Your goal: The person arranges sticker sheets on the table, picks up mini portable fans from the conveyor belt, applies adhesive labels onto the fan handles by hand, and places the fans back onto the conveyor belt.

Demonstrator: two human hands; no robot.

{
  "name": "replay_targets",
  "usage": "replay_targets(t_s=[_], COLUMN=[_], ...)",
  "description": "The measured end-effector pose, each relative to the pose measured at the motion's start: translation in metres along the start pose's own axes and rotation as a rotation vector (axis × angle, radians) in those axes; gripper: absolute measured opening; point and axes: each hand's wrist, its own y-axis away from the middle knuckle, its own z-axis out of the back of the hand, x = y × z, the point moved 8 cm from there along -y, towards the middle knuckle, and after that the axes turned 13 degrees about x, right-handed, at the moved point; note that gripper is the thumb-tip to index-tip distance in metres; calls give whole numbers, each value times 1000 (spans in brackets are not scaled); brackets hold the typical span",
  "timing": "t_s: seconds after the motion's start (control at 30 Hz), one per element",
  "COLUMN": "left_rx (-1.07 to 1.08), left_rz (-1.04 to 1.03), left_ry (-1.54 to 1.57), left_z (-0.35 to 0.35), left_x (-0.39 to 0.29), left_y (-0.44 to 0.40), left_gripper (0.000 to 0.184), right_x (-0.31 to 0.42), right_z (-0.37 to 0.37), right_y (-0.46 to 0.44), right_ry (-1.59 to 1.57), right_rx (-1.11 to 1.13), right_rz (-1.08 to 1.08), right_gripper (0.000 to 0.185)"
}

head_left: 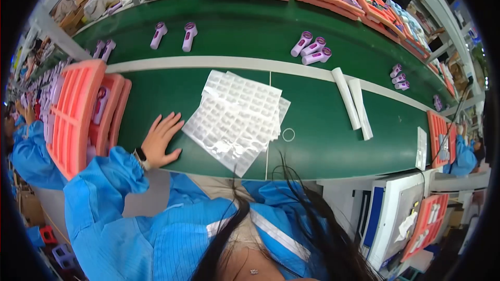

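Note:
My left hand (162,141) lies flat on the green work surface (151,91), fingers spread, holding nothing. Just right of its fingertips is a loose stack of white and clear plastic sheets (234,117) marked with rows of small shapes, possibly labels. A thin pale ring (288,134) rests beside the stack's right side. My right hand does not show anywhere in the view.
Pink foam trays (75,117) stand at the left, one holding a purple handheld device (100,105). Similar devices (315,47) sit on the green belt (234,26) beyond a pale rail (219,62). Two white rolls (346,98) lie at right. Co-workers' blue sleeves (39,156) appear at both sides.

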Motion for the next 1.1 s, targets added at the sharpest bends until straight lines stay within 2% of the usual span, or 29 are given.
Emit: replay_targets(t_s=[0.1,0.2,0.27,0.3,0.4,0.47,0.53,0.6,0.77,0.93,1.07,1.1], left_rx=[-49,-91,-124,-135,-186,-229,-273,-379,-578,-681,-699,-687], left_rz=[-14,-31,-49,-47,-41,-22,18,83,238,299,329,336], left_ry=[-8,-24,-39,-37,-29,-5,32,22,16,-24,-47,-26], left_z=[0,-1,-4,-5,-6,-8,-10,-13,-31,-44,-51,-48], left_x=[1,1,4,3,6,11,16,19,-3,-18,-21,-23], left_y=[3,8,10,11,16,17,20,24,41,59,62,62], left_gripper=[73,71,68,67,65,62,60,55,41,39,39,39], right_x=[58,95,99,98,125,125,135,141,178,165,124,115], right_z=[-11,-19,-14,-11,28,54,93,119,189,254,273,270], right_y=[-24,-26,-12,2,51,76,97,103,79,6,-51,-64], right_ry=[72,127,101,92,-58,-18,-26,-227,-40,380,415,277], right_rx=[93,143,160,173,35,-10,-178,-147,-299,-664,-637,-545], right_rz=[153,213,120,40,158,97,100,-14,80,232,165,170], right_gripper=[58,58,57,52,48,43,36,27,19,50,62,65])
